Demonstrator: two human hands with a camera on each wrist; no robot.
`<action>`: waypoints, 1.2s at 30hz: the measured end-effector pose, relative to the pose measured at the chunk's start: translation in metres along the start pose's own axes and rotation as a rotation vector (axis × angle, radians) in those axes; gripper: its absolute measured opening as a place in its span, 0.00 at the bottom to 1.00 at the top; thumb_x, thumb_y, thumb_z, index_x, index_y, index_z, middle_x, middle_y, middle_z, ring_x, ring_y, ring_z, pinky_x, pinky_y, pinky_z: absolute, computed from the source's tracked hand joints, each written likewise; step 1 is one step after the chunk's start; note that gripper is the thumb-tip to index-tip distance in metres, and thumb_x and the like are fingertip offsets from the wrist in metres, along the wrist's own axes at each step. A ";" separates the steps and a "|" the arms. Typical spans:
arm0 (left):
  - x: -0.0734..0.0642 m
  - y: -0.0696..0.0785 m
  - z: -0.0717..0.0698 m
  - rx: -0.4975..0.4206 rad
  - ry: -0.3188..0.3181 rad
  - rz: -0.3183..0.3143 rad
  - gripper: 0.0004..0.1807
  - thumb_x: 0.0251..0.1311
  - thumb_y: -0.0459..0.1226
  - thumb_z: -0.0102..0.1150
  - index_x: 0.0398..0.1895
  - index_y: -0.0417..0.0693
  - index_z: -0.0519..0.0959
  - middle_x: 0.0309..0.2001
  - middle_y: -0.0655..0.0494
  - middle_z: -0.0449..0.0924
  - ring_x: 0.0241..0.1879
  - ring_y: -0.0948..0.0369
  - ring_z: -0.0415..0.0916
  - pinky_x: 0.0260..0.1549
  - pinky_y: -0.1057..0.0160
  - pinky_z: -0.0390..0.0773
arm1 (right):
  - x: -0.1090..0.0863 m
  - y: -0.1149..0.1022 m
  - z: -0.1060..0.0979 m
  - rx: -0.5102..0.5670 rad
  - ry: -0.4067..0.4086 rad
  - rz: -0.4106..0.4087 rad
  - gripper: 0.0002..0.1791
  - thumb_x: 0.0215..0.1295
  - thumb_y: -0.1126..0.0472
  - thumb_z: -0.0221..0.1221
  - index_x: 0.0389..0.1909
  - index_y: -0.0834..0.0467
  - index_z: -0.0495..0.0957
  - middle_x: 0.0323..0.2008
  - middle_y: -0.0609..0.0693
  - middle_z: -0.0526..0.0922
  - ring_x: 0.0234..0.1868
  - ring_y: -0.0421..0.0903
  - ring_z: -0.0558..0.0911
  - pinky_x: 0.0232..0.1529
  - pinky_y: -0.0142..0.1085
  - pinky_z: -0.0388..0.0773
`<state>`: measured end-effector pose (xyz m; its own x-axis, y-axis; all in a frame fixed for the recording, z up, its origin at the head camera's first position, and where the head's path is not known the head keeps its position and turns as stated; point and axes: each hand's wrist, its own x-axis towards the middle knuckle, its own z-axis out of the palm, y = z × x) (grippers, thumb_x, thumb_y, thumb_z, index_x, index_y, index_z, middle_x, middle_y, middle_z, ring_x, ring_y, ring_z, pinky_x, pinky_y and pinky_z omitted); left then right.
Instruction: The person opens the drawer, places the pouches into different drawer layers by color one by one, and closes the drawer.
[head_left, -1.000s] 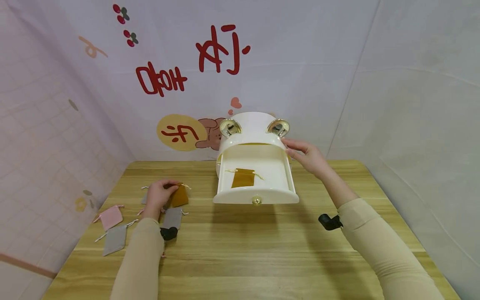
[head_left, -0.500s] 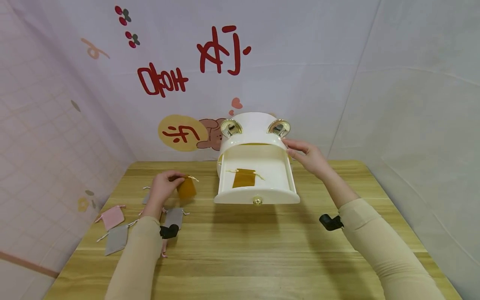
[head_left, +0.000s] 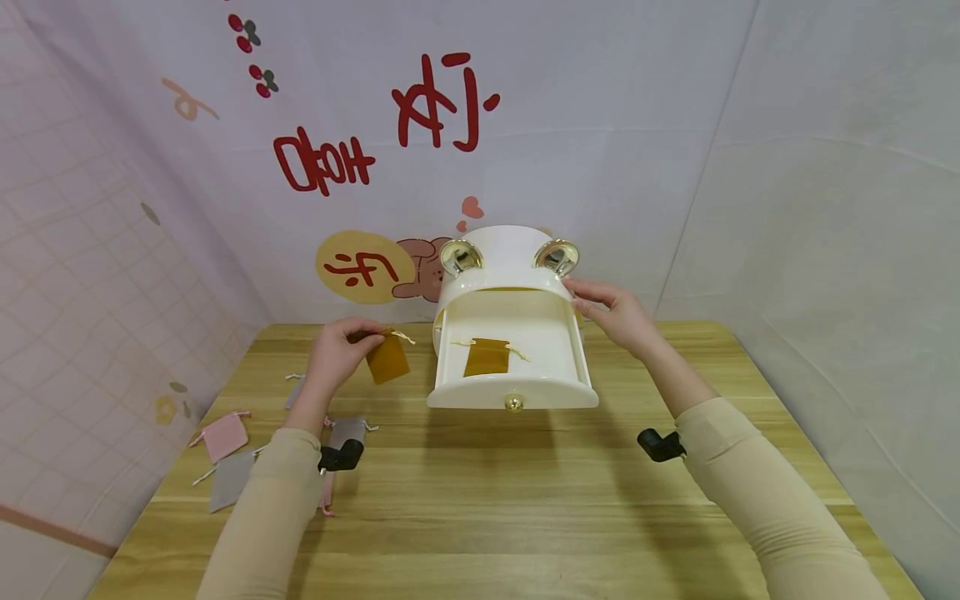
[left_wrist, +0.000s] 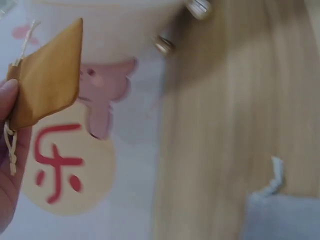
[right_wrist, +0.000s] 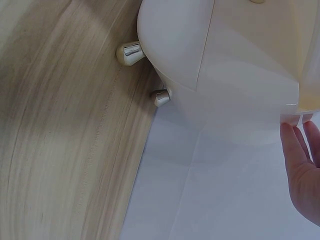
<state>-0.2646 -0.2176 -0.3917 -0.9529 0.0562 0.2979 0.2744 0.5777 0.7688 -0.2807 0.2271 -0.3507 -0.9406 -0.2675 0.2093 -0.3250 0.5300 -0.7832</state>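
Observation:
My left hand (head_left: 337,357) pinches a mustard drawstring pouch (head_left: 388,360) by its corded top edge and holds it above the table, left of a white storage box (head_left: 504,250). In the left wrist view the pouch (left_wrist: 50,82) hangs flat from thumb and fingers. The box has two round gold-rimmed pieces on top, and its drawer (head_left: 476,395) stands pulled out. Inside the drawer lies another mustard pouch (head_left: 486,357). With extended fingertips my right hand (head_left: 621,318) touches the box's right side; the right wrist view shows these fingers (right_wrist: 295,145) against the white shell.
On the table's left lie a pink pouch (head_left: 225,436), a grey pouch (head_left: 231,478) and another grey pouch (head_left: 347,432). Partly hidden by my left arm are a second pink pouch (head_left: 327,492) and more grey cloth (head_left: 294,392). A printed curtain (head_left: 600,167) hangs behind the table.
My left hand has lifted the mustard pouch off the table and carried it up and right, toward the box. The right hand and drawer have stayed in place.

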 end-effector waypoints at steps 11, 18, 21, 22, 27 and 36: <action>-0.004 0.060 -0.009 0.011 -0.016 0.041 0.07 0.62 0.36 0.67 0.42 0.46 0.88 0.42 0.50 0.86 0.39 0.56 0.81 0.36 0.59 0.81 | 0.000 -0.003 0.000 -0.001 -0.015 0.001 0.25 0.73 0.52 0.57 0.69 0.51 0.72 0.70 0.53 0.68 0.71 0.57 0.63 0.67 0.59 0.61; -0.007 0.089 -0.014 0.016 -0.001 0.094 0.06 0.60 0.33 0.69 0.40 0.45 0.88 0.40 0.50 0.86 0.36 0.56 0.81 0.34 0.67 0.80 | 0.001 -0.001 0.001 -0.001 -0.009 0.013 0.25 0.73 0.48 0.57 0.68 0.47 0.72 0.70 0.50 0.69 0.71 0.55 0.63 0.66 0.59 0.62; -0.009 0.100 -0.015 0.018 0.007 0.110 0.06 0.59 0.33 0.69 0.40 0.45 0.89 0.40 0.50 0.86 0.36 0.57 0.81 0.33 0.68 0.80 | 0.001 -0.002 0.000 0.004 -0.019 0.010 0.25 0.73 0.50 0.56 0.69 0.48 0.72 0.70 0.51 0.68 0.71 0.56 0.63 0.66 0.58 0.63; -0.010 0.104 -0.015 0.013 0.008 0.114 0.06 0.59 0.33 0.69 0.39 0.45 0.89 0.40 0.50 0.86 0.36 0.56 0.81 0.33 0.68 0.80 | 0.001 -0.002 -0.001 0.002 -0.024 0.009 0.25 0.73 0.50 0.56 0.69 0.49 0.72 0.70 0.51 0.68 0.71 0.56 0.63 0.66 0.58 0.63; -0.010 0.124 -0.012 -0.019 -0.007 0.131 0.05 0.58 0.34 0.70 0.38 0.46 0.89 0.40 0.53 0.87 0.36 0.58 0.81 0.33 0.67 0.80 | 0.000 -0.011 -0.002 0.009 -0.040 0.018 0.24 0.74 0.56 0.56 0.69 0.54 0.71 0.70 0.55 0.67 0.71 0.58 0.63 0.65 0.58 0.64; -0.002 0.152 0.001 -0.077 -0.073 0.134 0.05 0.57 0.34 0.71 0.37 0.46 0.89 0.38 0.55 0.86 0.35 0.59 0.80 0.34 0.65 0.80 | -0.012 -0.046 -0.006 0.030 -0.061 0.019 0.23 0.75 0.63 0.55 0.68 0.62 0.70 0.69 0.61 0.67 0.69 0.62 0.66 0.60 0.54 0.73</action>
<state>-0.2208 -0.1289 -0.2764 -0.9134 0.1892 0.3605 0.4057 0.4972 0.7669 -0.2555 0.2106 -0.3140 -0.9385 -0.3064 0.1590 -0.3032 0.5111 -0.8043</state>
